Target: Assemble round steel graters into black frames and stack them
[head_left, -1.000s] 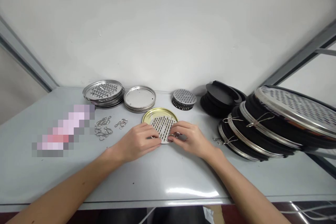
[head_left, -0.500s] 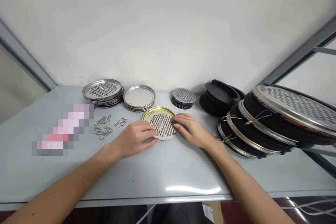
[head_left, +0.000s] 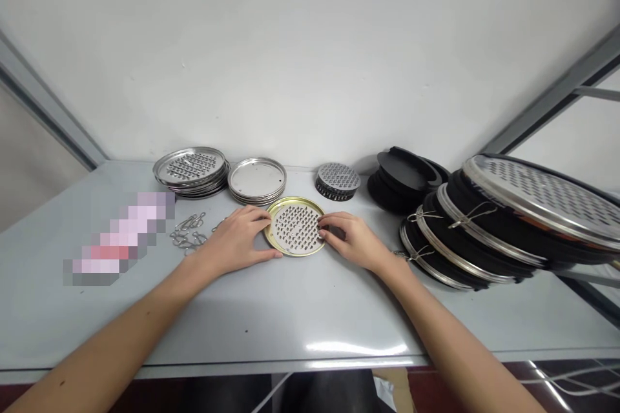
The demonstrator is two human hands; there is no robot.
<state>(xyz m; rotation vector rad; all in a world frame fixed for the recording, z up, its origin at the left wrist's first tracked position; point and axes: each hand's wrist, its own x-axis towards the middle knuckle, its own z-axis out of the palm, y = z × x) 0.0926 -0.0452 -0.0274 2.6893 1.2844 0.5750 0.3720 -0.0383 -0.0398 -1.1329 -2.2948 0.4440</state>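
Observation:
A shallow round gold-coloured lid (head_left: 272,242) lies on the table between my hands, with a perforated metal grater disc (head_left: 298,230) flat inside it. My left hand (head_left: 237,239) spans the lid's left side, fingers at the upper left rim and thumb stretched along the front left edge. At the right rim, my right hand (head_left: 351,240) has thumb and fingertips pinched on the edge. Beside my left hand lie several bent wire clips (head_left: 188,231), some partly hidden by that hand.
Behind stand stacked rimmed grater plates (head_left: 191,168), plain round metal lids (head_left: 258,179) and small grater discs (head_left: 338,177). Black round parts (head_left: 402,174) sit back right. Large black containers with metal rings and wire clasps (head_left: 484,226) crowd the right. A pixelated patch covers something at left.
The grater disc, tilted over the lid's front edge earlier, now sits flat inside it. My left hand moved left and back to the lid's rim; the right fingers closed at the right edge.

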